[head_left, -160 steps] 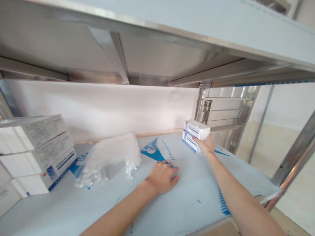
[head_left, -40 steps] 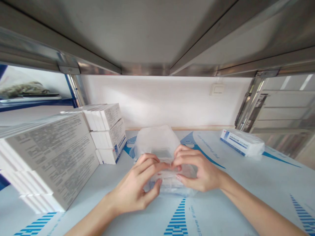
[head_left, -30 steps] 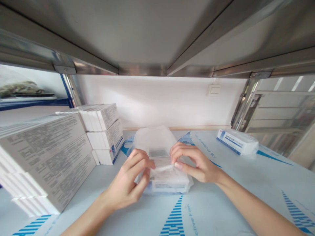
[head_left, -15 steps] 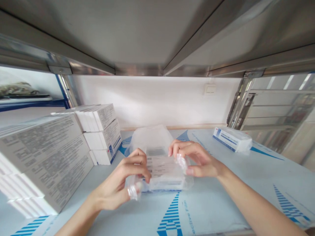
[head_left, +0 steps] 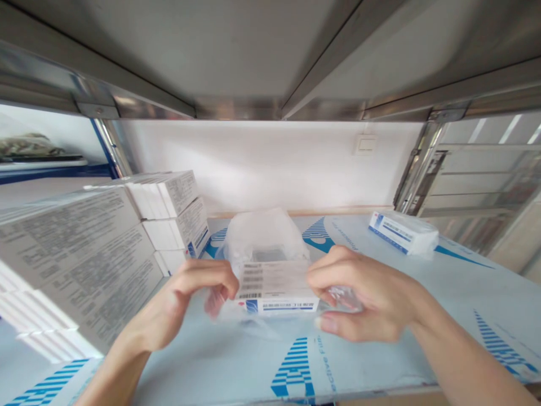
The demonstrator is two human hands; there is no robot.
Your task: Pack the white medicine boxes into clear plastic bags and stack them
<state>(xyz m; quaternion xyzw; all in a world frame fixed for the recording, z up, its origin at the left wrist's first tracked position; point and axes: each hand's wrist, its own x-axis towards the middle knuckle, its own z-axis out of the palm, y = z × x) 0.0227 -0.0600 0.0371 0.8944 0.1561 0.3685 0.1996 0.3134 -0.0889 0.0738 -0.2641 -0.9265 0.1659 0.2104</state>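
A clear plastic wrapper [head_left: 262,239] covers a stack of white boxes with blue print [head_left: 276,285] in the middle of the shelf. My left hand [head_left: 186,301] pinches the torn wrapper at the stack's left front corner, fingers curled. My right hand [head_left: 367,301] grips the wrapper at the right front corner, fingers closed and slightly blurred. The front ends of the boxes show bare between my hands.
White boxes with grey print are stacked at the left [head_left: 76,254], with a further stack [head_left: 177,217] behind. A wrapped white and blue pack [head_left: 401,232] lies at the back right. The shelf surface [head_left: 236,366] bears blue markings; a metal shelf [head_left: 236,51] hangs close overhead.
Over the last second both hands have pulled the wrapper apart and toward me, baring the front of the boxes. Earlier, my right hand set the wrapped pack at the back right.
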